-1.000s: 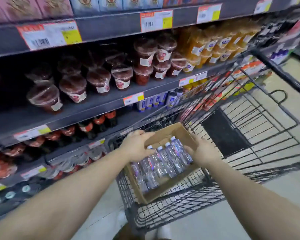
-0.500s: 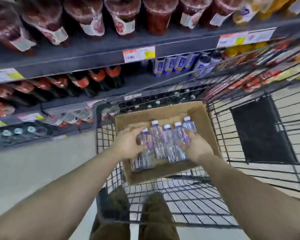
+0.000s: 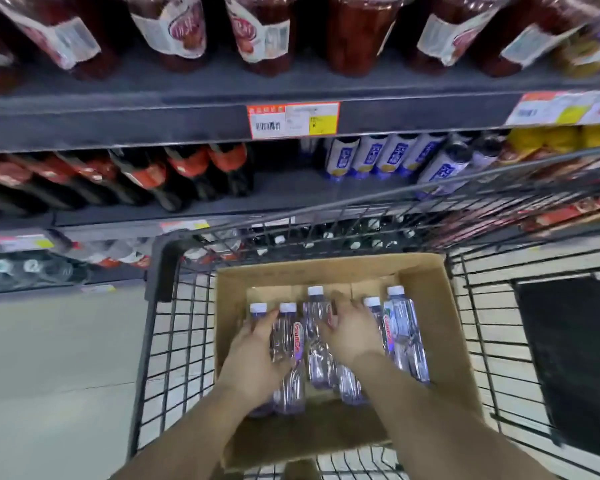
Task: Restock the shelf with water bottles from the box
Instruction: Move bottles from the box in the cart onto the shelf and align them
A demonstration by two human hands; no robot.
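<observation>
1. Water bottles [image 3: 402, 337]: lying side by side in cardboard box [image 3: 444, 341], box inside wire cart [image 3: 174, 341].
2. Left hand [image 3: 257, 362]: fingers curled round leftmost bottles.
3. Right hand [image 3: 350, 330]: fingers grasping middle bottles.

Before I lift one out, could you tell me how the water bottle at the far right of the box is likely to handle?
That water bottle lies on its side in the cardboard box, so it may roll if nudged. It looks full and capped, so probably heavy for its size. Its clear plastic looks smooth, possibly slippery.
</observation>
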